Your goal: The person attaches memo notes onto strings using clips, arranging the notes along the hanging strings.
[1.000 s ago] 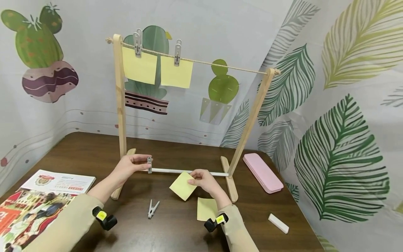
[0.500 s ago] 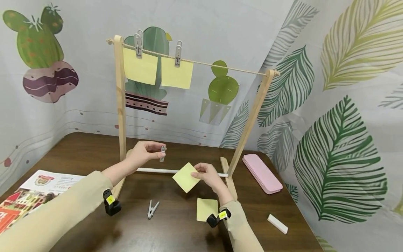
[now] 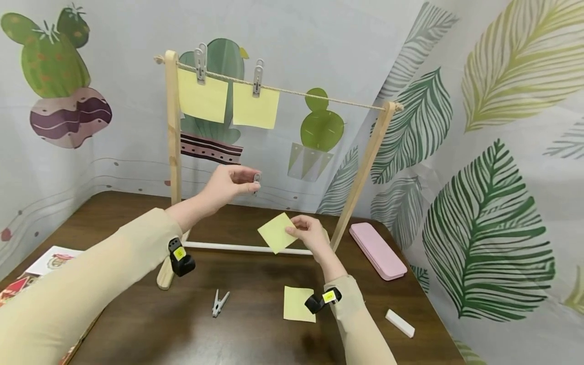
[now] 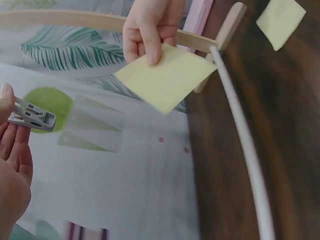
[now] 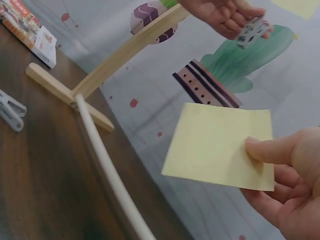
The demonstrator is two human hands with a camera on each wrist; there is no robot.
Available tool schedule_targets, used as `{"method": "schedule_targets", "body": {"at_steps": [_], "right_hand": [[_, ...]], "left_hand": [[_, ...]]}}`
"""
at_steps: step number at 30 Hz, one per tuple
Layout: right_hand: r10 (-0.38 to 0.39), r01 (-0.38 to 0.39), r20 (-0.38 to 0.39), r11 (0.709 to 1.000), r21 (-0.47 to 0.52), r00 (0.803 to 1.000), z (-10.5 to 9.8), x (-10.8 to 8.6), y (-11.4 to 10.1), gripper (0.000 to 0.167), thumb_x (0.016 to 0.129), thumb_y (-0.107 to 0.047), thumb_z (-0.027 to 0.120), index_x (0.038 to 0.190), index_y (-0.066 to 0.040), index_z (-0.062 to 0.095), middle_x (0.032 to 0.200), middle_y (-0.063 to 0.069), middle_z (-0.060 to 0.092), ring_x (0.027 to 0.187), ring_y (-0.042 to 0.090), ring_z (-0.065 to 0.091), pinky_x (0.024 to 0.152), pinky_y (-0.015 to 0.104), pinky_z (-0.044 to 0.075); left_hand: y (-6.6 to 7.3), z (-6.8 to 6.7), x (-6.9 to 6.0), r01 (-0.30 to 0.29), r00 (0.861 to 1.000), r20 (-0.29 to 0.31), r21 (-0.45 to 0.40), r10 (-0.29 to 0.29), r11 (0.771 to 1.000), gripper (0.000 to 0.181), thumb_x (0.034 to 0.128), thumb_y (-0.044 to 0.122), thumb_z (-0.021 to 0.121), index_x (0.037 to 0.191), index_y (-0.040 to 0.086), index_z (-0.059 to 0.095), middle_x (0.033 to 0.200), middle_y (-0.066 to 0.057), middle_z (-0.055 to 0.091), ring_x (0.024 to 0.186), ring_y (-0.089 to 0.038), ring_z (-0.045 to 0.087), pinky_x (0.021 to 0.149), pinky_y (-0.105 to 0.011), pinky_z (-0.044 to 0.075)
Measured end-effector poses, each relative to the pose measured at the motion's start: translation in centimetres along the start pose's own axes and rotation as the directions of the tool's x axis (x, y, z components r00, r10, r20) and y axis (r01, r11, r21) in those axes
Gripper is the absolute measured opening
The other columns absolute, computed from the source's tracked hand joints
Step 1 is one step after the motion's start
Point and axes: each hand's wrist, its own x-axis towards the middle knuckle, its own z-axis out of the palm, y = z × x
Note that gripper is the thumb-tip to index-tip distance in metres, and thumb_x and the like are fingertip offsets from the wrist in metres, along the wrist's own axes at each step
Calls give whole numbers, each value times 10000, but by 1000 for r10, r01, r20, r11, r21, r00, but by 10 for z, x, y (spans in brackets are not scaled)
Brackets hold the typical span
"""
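Note:
My left hand (image 3: 228,186) pinches a grey clothespin (image 3: 257,183) by its end, raised below the rope (image 3: 319,95). Lower and to the right, my right hand (image 3: 311,234) holds a yellow sticky note (image 3: 276,232) between thumb and fingers, above the white bar (image 3: 228,247). In the right wrist view the note (image 5: 215,145) is nearly flat to the camera, with the thumb on its face. Two yellow notes (image 3: 203,96) (image 3: 255,105) hang from the rope, each under a grey clothespin (image 3: 201,63) (image 3: 257,78).
On the table (image 3: 246,339) lie another clothespin (image 3: 220,303) and a yellow note (image 3: 298,304). A pink case (image 3: 377,251) and a white block (image 3: 400,323) are at the right, a magazine (image 3: 52,259) at the left. The stand's wooden posts (image 3: 173,132) (image 3: 362,177) rise on either side.
My left hand has lifted the clothespin up and to the right, off the level of the white bar. My right hand has raised its note slightly up and to the right.

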Motion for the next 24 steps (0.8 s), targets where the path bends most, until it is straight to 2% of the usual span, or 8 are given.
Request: {"method": "schedule_targets", "body": {"at_steps": [5, 8, 16, 20, 24], "right_hand": [[-34, 38, -92, 998, 48, 995, -6, 8, -24, 216, 860, -36, 721, 1022, 96, 665, 782, -34, 696, 712, 51, 611, 706, 238, 484], [-43, 56, -149, 995, 80, 988, -10, 14, -38, 223, 861, -21, 715, 1041, 99, 661, 778, -52, 691, 709, 43, 615, 705, 218, 492], [-81, 130, -234, 970, 204, 969, -19, 33, -77, 229, 886, -1, 680, 1078, 109, 620, 742, -123, 660, 686, 21, 621, 690, 179, 514], [-87, 163, -246, 938, 305, 965, -22, 42, -97, 163, 895, 41, 646, 1044, 95, 607, 733, -108, 656, 668, 13, 619, 676, 164, 522], [-99, 196, -256, 902, 384, 961, -24, 49, -114, 88, 893, 55, 642, 964, 9, 618, 749, -58, 654, 671, 28, 627, 675, 166, 529]], "left_hand": [[29, -3, 9, -67, 998, -12, 86, 68, 994, 363, 885, 161, 735, 1216, 29, 672, 1169, -170, 693, 1064, -281, 671, 894, -420, 524], [45, -6, 13, -98, 995, -21, 117, 102, 988, 339, 886, 162, 732, 1197, 37, 684, 1132, -161, 705, 1017, -264, 679, 857, -395, 521], [83, -7, 25, -152, 983, -97, 77, 159, 985, 318, 823, 157, 795, 1122, 66, 736, 1063, -107, 736, 915, -144, 675, 788, -263, 504], [100, -5, 31, -175, 976, -120, 55, 180, 983, 317, 811, 152, 803, 1107, 58, 745, 1032, -99, 744, 858, -99, 678, 764, -233, 507], [118, -6, 39, -191, 969, -154, 28, 193, 981, 293, 809, 138, 801, 1085, 48, 753, 989, -77, 754, 804, -58, 673, 741, -214, 511]]}}
